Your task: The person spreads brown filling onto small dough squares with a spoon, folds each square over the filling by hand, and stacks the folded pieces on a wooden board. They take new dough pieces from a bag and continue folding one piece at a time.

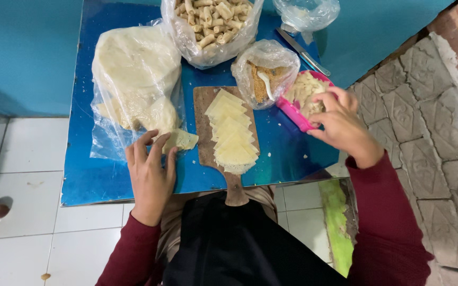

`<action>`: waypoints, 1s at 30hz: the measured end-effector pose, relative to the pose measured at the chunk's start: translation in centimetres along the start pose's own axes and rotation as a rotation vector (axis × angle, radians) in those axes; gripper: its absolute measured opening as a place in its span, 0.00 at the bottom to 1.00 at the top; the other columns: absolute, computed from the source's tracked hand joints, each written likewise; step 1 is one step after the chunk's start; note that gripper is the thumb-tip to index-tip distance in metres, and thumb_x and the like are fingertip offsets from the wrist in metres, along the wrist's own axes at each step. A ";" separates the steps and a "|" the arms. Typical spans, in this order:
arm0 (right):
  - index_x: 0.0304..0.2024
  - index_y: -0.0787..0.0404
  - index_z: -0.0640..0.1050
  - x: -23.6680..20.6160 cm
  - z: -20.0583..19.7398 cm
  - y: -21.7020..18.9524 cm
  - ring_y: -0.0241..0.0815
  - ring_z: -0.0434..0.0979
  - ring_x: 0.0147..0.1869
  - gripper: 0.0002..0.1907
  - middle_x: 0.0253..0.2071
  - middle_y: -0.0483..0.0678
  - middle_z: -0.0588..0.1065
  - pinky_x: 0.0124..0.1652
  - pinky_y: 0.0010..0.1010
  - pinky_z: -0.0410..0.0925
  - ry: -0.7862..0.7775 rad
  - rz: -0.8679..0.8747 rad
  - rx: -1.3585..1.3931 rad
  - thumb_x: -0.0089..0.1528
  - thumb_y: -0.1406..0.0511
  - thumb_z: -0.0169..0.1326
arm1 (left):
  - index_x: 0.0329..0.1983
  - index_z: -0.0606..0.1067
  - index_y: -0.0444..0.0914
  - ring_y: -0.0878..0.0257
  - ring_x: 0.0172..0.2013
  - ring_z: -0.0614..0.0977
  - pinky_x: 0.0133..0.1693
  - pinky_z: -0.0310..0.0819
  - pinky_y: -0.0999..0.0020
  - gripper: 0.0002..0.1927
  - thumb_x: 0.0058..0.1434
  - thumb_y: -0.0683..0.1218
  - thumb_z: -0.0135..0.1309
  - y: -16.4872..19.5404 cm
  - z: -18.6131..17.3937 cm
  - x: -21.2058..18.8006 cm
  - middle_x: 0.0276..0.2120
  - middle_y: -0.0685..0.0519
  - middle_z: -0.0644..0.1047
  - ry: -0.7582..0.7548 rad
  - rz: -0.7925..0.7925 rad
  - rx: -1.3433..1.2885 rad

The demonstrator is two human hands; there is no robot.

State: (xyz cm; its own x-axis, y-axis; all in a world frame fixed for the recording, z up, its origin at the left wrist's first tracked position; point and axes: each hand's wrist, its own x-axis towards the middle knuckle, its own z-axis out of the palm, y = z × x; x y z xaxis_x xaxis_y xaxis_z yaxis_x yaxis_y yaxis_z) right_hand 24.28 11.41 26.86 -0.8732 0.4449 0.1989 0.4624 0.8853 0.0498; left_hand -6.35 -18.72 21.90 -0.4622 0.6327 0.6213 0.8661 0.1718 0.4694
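Observation:
My left hand (150, 168) rests on the blue table (287, 145), its fingertips on a pale thin wrapper sheet (181, 140) at the mouth of a clear bag of wrappers (133, 74). To the right lies a wooden board (203, 130) carrying a row of overlapping pale square wrappers (232, 135). My right hand (340, 124) reaches into a pink tray (292, 112) of pale shredded filling (303, 90), fingers pinched in the filling.
A clear bag of rolled pieces (213, 24) stands at the table's far edge. A bag of brown crumbs with a white spoon (265, 79) sits beside the tray. A knife (303, 51) and a small bag (306, 11) lie behind. White tiles lie left, rough stone paving right.

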 end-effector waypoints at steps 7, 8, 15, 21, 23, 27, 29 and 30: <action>0.33 0.54 0.84 -3.4 0.6 0.6 0.60 0.56 0.73 0.15 0.58 0.49 0.68 0.67 0.56 0.51 0.129 0.012 -0.002 0.44 0.63 0.72 | 0.56 0.77 0.38 0.49 0.51 0.73 0.56 0.67 0.55 0.16 0.65 0.41 0.60 -0.4 0.4 0.0 0.56 0.46 0.74 -0.008 0.001 0.004; 0.33 0.53 0.84 -3.6 0.9 0.7 0.60 0.56 0.72 0.15 0.57 0.49 0.68 0.67 0.55 0.51 0.135 0.020 -0.007 0.44 0.63 0.72 | 0.56 0.77 0.38 0.49 0.51 0.73 0.56 0.67 0.55 0.17 0.65 0.41 0.60 -0.4 0.5 0.0 0.56 0.46 0.74 -0.009 0.002 0.004; 0.36 0.51 0.78 -4.6 0.6 1.0 0.57 0.60 0.68 0.19 0.55 0.48 0.66 0.65 0.51 0.55 0.082 0.109 0.019 0.46 0.60 0.72 | 0.56 0.77 0.38 0.49 0.52 0.72 0.56 0.67 0.55 0.17 0.64 0.41 0.60 0.1 0.7 0.0 0.56 0.46 0.73 -0.014 0.008 0.021; 0.52 0.53 0.78 -3.2 -0.5 0.7 0.67 0.51 0.72 0.43 0.66 0.59 0.62 0.65 0.61 0.50 0.134 0.079 -0.041 0.36 0.48 0.74 | 0.56 0.77 0.37 0.49 0.51 0.72 0.55 0.67 0.55 0.17 0.65 0.41 0.61 0.1 0.9 0.0 0.56 0.46 0.73 -0.014 0.008 0.020; 0.56 0.55 0.80 -2.4 -0.4 0.3 0.69 0.49 0.75 0.48 0.70 0.62 0.60 0.65 0.64 0.48 0.128 0.100 -0.177 0.35 0.44 0.74 | 0.56 0.77 0.37 0.48 0.51 0.72 0.55 0.67 0.55 0.16 0.64 0.41 0.61 0.0 0.8 -0.1 0.56 0.46 0.73 -0.011 0.010 0.017; 0.52 0.57 0.81 -1.2 0.1 -0.5 0.69 0.49 0.76 0.43 0.74 0.60 0.59 0.68 0.64 0.48 0.108 0.145 -0.285 0.39 0.43 0.73 | 0.56 0.77 0.37 0.49 0.51 0.72 0.55 0.67 0.55 0.16 0.64 0.41 0.60 -0.5 0.3 -0.1 0.56 0.46 0.73 -0.010 0.009 0.001; 0.50 0.58 0.82 -1.0 0.6 -0.7 0.68 0.50 0.77 0.40 0.74 0.59 0.59 0.68 0.64 0.48 0.113 0.149 -0.293 0.41 0.45 0.73 | 0.56 0.77 0.37 0.49 0.51 0.72 0.55 0.67 0.55 0.16 0.65 0.41 0.60 -0.8 0.2 -0.2 0.56 0.46 0.73 -0.006 0.008 -0.009; 0.50 0.58 0.83 -1.0 0.8 -0.8 0.68 0.50 0.77 0.40 0.73 0.59 0.60 0.68 0.64 0.48 0.112 0.151 -0.295 0.41 0.46 0.73 | 0.56 0.77 0.37 0.49 0.50 0.72 0.55 0.67 0.55 0.16 0.65 0.41 0.61 -1.0 0.2 -0.2 0.56 0.46 0.73 -0.002 0.009 -0.015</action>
State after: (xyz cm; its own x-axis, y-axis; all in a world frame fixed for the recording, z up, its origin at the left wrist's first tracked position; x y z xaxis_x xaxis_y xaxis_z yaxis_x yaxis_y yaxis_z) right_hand 24.63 10.35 25.83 -0.7768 0.5357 0.3312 0.6239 0.7262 0.2888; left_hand -7.07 -18.90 21.16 -0.4538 0.6355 0.6247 0.8675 0.1547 0.4728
